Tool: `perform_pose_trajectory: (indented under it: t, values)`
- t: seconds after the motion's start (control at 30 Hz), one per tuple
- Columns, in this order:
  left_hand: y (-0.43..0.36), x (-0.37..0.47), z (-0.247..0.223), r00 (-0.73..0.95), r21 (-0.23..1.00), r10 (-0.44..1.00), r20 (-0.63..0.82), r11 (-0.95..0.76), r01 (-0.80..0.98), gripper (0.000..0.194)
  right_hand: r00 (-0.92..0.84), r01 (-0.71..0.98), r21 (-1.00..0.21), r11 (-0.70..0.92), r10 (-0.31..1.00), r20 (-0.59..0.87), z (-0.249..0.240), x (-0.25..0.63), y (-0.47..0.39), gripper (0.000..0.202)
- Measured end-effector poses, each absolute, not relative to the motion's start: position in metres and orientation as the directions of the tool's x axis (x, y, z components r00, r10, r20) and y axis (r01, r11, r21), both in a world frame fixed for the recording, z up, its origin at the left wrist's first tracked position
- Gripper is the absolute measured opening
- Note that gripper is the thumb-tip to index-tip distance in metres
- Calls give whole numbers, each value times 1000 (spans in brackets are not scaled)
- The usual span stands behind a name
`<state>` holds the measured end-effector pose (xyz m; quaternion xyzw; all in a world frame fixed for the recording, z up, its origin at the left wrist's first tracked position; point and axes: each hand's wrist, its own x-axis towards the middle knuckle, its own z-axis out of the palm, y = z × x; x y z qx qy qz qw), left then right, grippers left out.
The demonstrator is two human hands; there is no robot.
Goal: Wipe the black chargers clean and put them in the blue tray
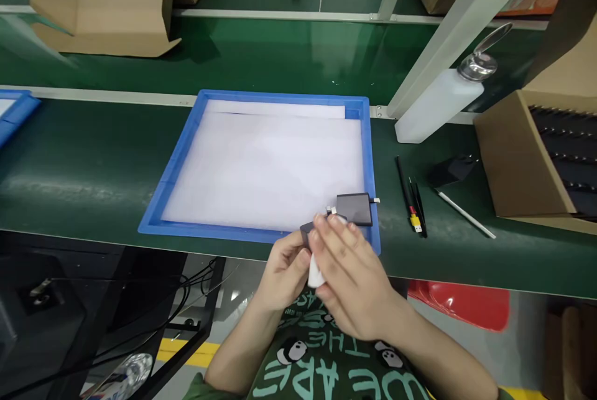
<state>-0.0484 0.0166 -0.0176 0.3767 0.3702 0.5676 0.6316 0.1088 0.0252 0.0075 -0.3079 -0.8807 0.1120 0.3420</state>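
My left hand [286, 269] is closed round a dark grey adapter [306, 227] near the tray's front edge; metal prongs show at its top. Pressed over it, my right hand [352, 275] has its fingers together on a white cloth [316, 272], which sticks out between the two hands. Another dark grey adapter [354, 208] lies on the tray's right front corner, its prongs pointing right. White sheets [270, 170] line the blue tray [285, 99].
A white pump bottle [436, 107], a black cable [405, 188], tweezers [418, 207] and a white stick [466, 214] are right of the tray. Further right is a cardboard box [525, 157]. An open carton [105, 8] sits on the shelf. A post [461, 20] rises behind the bottle.
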Motion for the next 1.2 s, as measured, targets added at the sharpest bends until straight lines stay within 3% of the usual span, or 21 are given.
perform_pose_trajectory:
  t: [0.13, 0.23, 0.33, 0.4, 0.47, 0.53, 0.6, 0.67, 0.73, 0.83, 0.97, 1.1, 1.2]
  values:
    - [4, -37, -23, 153, 874, 987, -46, 114, -473, 44, -365, 323, -748, 579, 806, 466, 9, 118, 29, 58]
    - [-5, -30, -22, 97, 914, 995, -39, 75, -398, 43, -259, 223, -863, 454, 881, 397, 8, 120, 25, 54]
    - [-9, -25, -17, -75, 995, 997, -10, 2, -104, 45, -194, 236, -871, 431, 899, 393, 0, 118, 19, 54]
    - [-10, -22, -14, -104, 998, 993, -62, 65, 21, 53, -208, 262, -839, 477, 877, 433, -6, 117, 18, 58]
    - [-11, -19, -16, -71, 990, 987, -142, 141, -14, 58, -244, 256, -819, 513, 855, 458, -10, 116, 16, 61]
    - [-13, -15, -22, -31, 982, 990, -137, 132, -134, 57, -229, 142, -874, 466, 874, 429, -13, 114, 12, 61]
    - [-15, -11, -27, -38, 988, 998, -44, 38, -153, 54, -186, -57, -941, 334, 923, 338, -14, 111, 7, 61]
    - [-16, -9, -30, -83, 995, 992, 100, -100, 6, 56, -175, -218, -950, 221, 949, 261, -13, 108, 2, 58]
    - [-16, -8, -29, -77, 963, 973, 217, -201, 177, 70, -194, -221, -952, 211, 947, 255, -13, 108, 0, 58]
    - [-13, -8, -25, 33, 959, 972, 234, -236, 158, 92, -234, -81, -959, 271, 930, 282, -13, 110, 5, 63]
    - [-11, -8, -23, -27, 947, 951, 309, -305, 101, 79, -292, -53, -988, 142, 944, 152, -14, 110, 13, 63]
    - [-1, -14, -24, -26, 744, 791, 611, -562, 361, 84, -324, -225, -974, -24, 945, 52, -11, 105, 10, 56]
    - [10, -27, -20, 116, 635, 758, 642, -610, 474, 82, -382, -327, -933, -151, 924, -16, -8, 109, 6, 48]
